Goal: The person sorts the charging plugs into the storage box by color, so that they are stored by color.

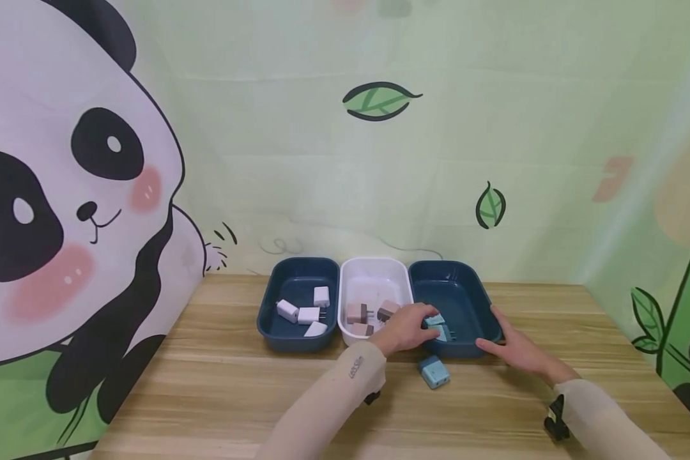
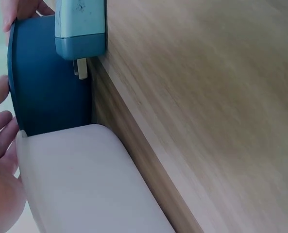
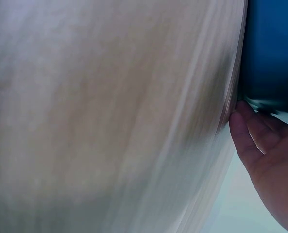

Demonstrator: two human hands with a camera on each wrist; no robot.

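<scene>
In the head view my left hand (image 1: 405, 328) reaches over the near left rim of the right-hand dark blue bin (image 1: 451, 287). Its thumb and fingers bend around a light blue charger (image 1: 435, 321), and another light blue charger (image 1: 443, 333) with prongs lies beside it. My right hand (image 1: 517, 348) rests against the same bin's near right corner, thumb at the front wall and fingers along the side. Extended fingers (image 3: 253, 128) touch the bin in the right wrist view. A two-tone blue charger (image 1: 434, 372) stands on the table before that bin, its prongs visible in the left wrist view.
A white bin (image 1: 376, 268) with several pinkish chargers (image 1: 357, 313) adjoins it on the left. Beyond that, another dark blue bin (image 1: 299, 271) contains several white chargers (image 1: 287, 310). The wooden table (image 1: 236, 396) meets a printed backdrop (image 1: 299, 160) behind the bins.
</scene>
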